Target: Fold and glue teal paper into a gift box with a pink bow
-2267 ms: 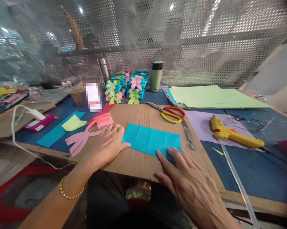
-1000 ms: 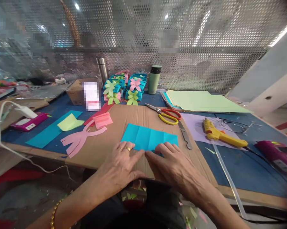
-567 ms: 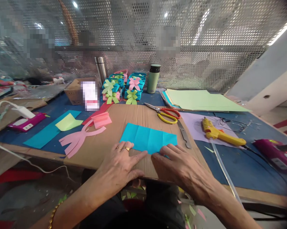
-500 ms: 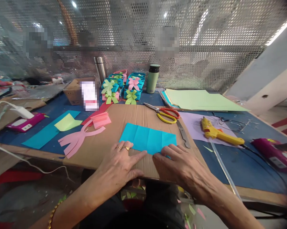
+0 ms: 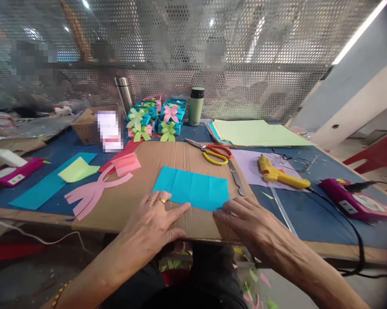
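Observation:
A blue paper sheet [image 5: 191, 187] with several upright crease lines lies on the brown cardboard [image 5: 116, 204]. My left hand [image 5: 151, 221], with rings on it, rests at the paper's lower left edge, fingers spread, the index finger along the near edge. At the lower right corner, my right hand [image 5: 245, 219] touches or nearly touches the paper with bent but apart fingertips; its underside is hidden. Beyond the paper lie red-and-yellow-handled scissors [image 5: 213, 154] and a grey metal blade [image 5: 236, 179].
Pink cut paper strips [image 5: 95, 193], a folded pink paper [image 5: 125, 164] and a light green paper [image 5: 78, 170] lie left. Paper-flower baskets [image 5: 169, 116] and a green bottle [image 5: 196, 107] stand behind. At right are a yellow glue gun [image 5: 283, 177] and a purple power strip [image 5: 357, 201].
My right hand has slid right along the paper's near edge to its lower right corner, uncovering more of that edge. My left hand stays at the left side. The camera view has turned slightly right.

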Demonstrator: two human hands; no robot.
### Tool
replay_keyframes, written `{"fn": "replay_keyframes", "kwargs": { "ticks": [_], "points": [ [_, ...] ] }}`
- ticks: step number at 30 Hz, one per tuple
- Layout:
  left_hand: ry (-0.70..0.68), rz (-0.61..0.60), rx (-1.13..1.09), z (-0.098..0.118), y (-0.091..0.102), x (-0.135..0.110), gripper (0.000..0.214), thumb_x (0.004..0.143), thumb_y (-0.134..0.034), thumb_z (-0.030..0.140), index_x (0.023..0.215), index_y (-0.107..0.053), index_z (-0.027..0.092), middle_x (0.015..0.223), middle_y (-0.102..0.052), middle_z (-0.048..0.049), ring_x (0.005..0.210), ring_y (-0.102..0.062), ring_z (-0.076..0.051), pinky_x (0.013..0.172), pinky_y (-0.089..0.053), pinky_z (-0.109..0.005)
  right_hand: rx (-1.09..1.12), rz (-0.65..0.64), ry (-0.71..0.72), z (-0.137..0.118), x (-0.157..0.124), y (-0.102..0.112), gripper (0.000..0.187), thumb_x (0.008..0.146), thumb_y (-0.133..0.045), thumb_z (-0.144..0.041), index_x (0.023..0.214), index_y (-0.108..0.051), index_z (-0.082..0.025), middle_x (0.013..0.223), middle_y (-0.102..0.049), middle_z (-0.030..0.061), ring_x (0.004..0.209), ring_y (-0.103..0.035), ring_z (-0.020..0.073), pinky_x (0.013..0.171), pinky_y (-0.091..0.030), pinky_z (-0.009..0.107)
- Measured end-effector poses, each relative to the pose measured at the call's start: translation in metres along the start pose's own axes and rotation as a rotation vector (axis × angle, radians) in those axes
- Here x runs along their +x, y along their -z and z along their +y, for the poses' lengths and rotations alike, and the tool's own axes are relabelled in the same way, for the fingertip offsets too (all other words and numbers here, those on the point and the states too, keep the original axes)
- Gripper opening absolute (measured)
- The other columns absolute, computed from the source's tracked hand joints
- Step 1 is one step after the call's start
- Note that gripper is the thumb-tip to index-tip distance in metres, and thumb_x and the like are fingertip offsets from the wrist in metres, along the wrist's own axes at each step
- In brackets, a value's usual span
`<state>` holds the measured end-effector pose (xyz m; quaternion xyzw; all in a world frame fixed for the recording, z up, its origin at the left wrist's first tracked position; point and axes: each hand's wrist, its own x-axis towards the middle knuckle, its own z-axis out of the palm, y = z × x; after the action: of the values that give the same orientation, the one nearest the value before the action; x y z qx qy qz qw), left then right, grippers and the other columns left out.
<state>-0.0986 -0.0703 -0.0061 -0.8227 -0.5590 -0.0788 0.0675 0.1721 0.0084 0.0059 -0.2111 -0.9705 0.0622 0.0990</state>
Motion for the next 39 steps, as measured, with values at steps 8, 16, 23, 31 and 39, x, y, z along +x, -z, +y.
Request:
{"fn": "replay_keyframes", "kwargs": {
  "ticks": [8, 16, 23, 31, 39],
  "points": [
    [0.005, -0.011, 0.032, -0.001, -0.001, 0.002, 0.057, 0.086, -0.07, 0.047, 0.14, -0.057, 0.034, 0.115, -0.062, -0.0158, 0.11, -0.058, -0.035, 0.087, -0.052, -0.052, -0.05, 0.045, 0.009, 0.0, 0.001, 0.006, 0.023, 0.098, -0.047, -0.02, 0.108, -0.067, -0.024, 0.103, -0.066, 0.0066, 0.093, -0.058, 0.0201, 0.087, -0.048, 0.038],
    [0.008, -0.015, 0.035, -0.002, -0.005, 0.001, 0.056, 0.088, -0.068, 0.049, 0.141, -0.056, 0.036, 0.116, -0.061, -0.0159, 0.107, -0.058, -0.035, 0.084, -0.052, -0.052, -0.014, 0.055, -0.039, -0.001, -0.013, 0.009, 0.017, 0.096, -0.047, -0.014, 0.097, -0.062, -0.02, 0.091, -0.063, 0.0041, 0.08, -0.055, 0.019, 0.075, -0.046, 0.036],
    [0.001, -0.006, 0.044, -0.002, -0.006, 0.001, 0.056, 0.088, -0.068, 0.048, 0.14, -0.056, 0.035, 0.116, -0.061, -0.0164, 0.107, -0.058, -0.035, 0.083, -0.053, -0.051, -0.119, 0.087, -0.044, 0.005, -0.033, 0.014, 0.026, 0.093, -0.041, -0.008, 0.093, -0.064, -0.021, 0.087, -0.063, 0.0043, 0.077, -0.056, 0.018, 0.071, -0.043, 0.034],
    [-0.019, -0.024, 0.046, -0.001, 0.001, 0.002, 0.052, 0.088, -0.068, 0.046, 0.138, -0.058, 0.033, 0.114, -0.064, -0.0149, 0.104, -0.058, -0.033, 0.084, -0.052, -0.05, 0.073, -0.062, -0.4, -0.008, 0.03, 0.024, 0.04, 0.097, -0.048, -0.037, 0.062, -0.057, -0.019, 0.055, -0.052, -0.0016, 0.05, -0.038, 0.0101, 0.051, -0.025, 0.028],
    [0.01, -0.021, 0.003, 0.0, 0.003, 0.003, 0.05, 0.088, -0.069, 0.044, 0.136, -0.06, 0.034, 0.114, -0.062, -0.0138, 0.106, -0.058, -0.033, 0.085, -0.052, -0.049, 0.303, -0.465, -0.582, 0.008, 0.067, 0.021, 0.033, 0.084, -0.055, -0.036, 0.056, -0.059, -0.018, 0.046, -0.053, -0.0012, 0.042, -0.047, 0.0094, 0.047, -0.033, 0.023]
  ]
}}
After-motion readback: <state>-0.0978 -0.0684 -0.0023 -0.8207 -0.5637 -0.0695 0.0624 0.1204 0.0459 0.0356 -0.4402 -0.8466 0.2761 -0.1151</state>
